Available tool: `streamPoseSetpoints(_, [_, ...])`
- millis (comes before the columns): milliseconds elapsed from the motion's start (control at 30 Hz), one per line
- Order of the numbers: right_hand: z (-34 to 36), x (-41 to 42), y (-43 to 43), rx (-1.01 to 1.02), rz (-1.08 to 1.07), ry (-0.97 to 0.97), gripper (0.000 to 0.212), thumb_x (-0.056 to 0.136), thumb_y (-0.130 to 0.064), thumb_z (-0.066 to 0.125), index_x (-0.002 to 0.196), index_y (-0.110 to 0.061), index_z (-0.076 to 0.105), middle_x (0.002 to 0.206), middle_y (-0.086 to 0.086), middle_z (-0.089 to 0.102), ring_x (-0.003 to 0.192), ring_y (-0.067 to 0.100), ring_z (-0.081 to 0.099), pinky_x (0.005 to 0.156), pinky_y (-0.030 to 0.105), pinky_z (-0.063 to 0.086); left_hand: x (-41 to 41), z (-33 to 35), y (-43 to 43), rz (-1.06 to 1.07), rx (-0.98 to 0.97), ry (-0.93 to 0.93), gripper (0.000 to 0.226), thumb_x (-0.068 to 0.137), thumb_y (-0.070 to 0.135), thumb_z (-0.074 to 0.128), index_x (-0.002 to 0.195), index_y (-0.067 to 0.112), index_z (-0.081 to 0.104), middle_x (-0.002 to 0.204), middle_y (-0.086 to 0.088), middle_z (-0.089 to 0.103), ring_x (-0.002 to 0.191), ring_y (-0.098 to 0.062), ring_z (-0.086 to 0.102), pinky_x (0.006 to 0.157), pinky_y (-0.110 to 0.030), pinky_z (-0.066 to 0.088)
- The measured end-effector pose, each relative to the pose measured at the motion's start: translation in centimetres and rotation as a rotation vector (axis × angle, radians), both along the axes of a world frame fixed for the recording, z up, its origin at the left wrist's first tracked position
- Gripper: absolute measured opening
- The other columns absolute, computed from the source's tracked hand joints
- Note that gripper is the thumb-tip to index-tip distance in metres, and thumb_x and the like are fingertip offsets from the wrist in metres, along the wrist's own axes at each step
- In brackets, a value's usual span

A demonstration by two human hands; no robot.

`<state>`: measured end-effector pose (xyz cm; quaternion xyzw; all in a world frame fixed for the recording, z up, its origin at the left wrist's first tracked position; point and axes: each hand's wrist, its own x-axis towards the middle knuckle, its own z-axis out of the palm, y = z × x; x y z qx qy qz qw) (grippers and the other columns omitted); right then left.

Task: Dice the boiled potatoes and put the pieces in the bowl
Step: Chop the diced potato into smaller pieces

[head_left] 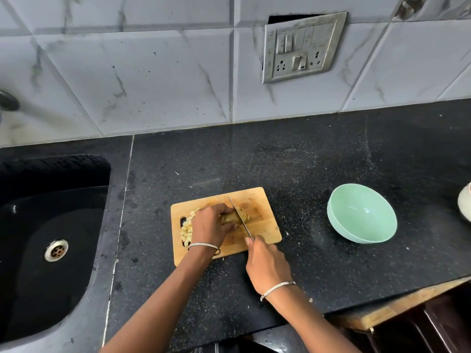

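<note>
We take the wooden chopping board (pixel 257 200) as our landmark. It lies on the black speckled worktop (pixel 305 161), which runs out on every side of it. The dark sink (pixel 30 289) is well off to the board's left, and the pale green bowl (pixel 331 215) stands apart to the board's right, with nothing in it that we can see.

On the board, the left hand (pixel 209 225) arches over the potato (pixel 230 217), its fingers curled down and holding it against the wood. The right hand (pixel 267 266) sits at the board's near edge, fingers wrapped round the knife handle, which they hide. One fingertip reaches the base of the blade. The knife (pixel 246 226) crosses the potato's right end, just beside the left fingertips. A heap of cut pieces (pixel 187 229) lies at the board's left end, partly under the left hand.

We judge the boiled potato to be soft, light and a little slick, apt to crumble or mash if squeezed. So we would steady it from above with a gentle claw, fingertips tucked back from the blade, and let the knife do the work. For the move to the bowl, we would scoop the pieces loosely or slide them off the board rather than pinch them.
</note>
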<state>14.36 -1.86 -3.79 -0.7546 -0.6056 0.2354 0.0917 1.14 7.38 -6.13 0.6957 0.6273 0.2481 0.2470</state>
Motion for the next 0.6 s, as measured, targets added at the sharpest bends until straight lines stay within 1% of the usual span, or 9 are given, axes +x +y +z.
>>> streamPoseSetpoints(200, [-0.3, -0.6, 2.3, -0.088, -0.02, 0.011, 0.042, 0.105, -0.043, 0.026, 0.115, -0.014, 0.055, 0.113, 0.013, 0.064, 0.106, 0.038, 0.06, 0.07, 0.037, 0.039, 0.2, 0.1, -0.2, 0.017, 0.026, 0.006, 0.032, 0.067, 0.024, 0.085, 0.097, 0.023, 0.074, 0.094, 0.008, 0.074, 0.082, -0.02, 0.065, 0.071, -0.028, 0.045])
streamPoseSetpoints(300, [-0.7, 0.0, 0.8, -0.121, -0.021, 0.022, 0.043, 0.104, -0.044, 0.027, 0.112, -0.014, 0.056, 0.111, 0.013, 0.065, 0.105, 0.038, 0.061, 0.069, 0.038, 0.04, 0.3, 0.1, -0.3, 0.022, 0.024, 0.008, 0.033, 0.068, 0.025, 0.085, 0.099, 0.022, 0.073, 0.094, 0.007, 0.074, 0.084, -0.019, 0.065, 0.071, -0.028, 0.045])
streamPoseSetpoints(367, [-1.0, 0.2, -0.1, -0.124, -0.016, 0.016, 0.044, 0.104, -0.046, 0.026, 0.111, -0.015, 0.057, 0.109, 0.013, 0.065, 0.103, 0.039, 0.062, 0.069, 0.038, 0.041, 0.2, 0.1, -0.3, 0.023, 0.022, 0.01, 0.035, 0.067, 0.027, 0.085, 0.1, 0.022, 0.073, 0.093, 0.007, 0.073, 0.083, -0.018, 0.064, 0.068, -0.025, 0.042])
streamPoseSetpoints(467, [-1.1, 0.3, -0.3, -0.118, -0.019, 0.002, 0.045, 0.104, -0.046, 0.025, 0.111, -0.014, 0.057, 0.108, 0.013, 0.066, 0.102, 0.038, 0.062, 0.066, 0.037, 0.038, 0.2, 0.3, -0.2, 0.027, 0.015, 0.017, 0.036, 0.066, 0.029, 0.086, 0.099, 0.023, 0.073, 0.092, 0.009, 0.073, 0.081, -0.016, 0.064, 0.066, -0.022, 0.037])
streamPoseSetpoints(600, [-0.9, 0.4, -0.1, -0.113, -0.01, 0.027, 0.046, 0.104, -0.046, 0.024, 0.11, -0.014, 0.057, 0.107, 0.014, 0.065, 0.102, 0.04, 0.062, 0.068, 0.039, 0.038, 0.1, 0.1, -0.3, 0.012, 0.026, 0.049, 0.037, 0.068, 0.031, 0.085, 0.101, 0.026, 0.07, 0.091, 0.008, 0.071, 0.081, -0.016, 0.063, 0.066, -0.024, 0.039])
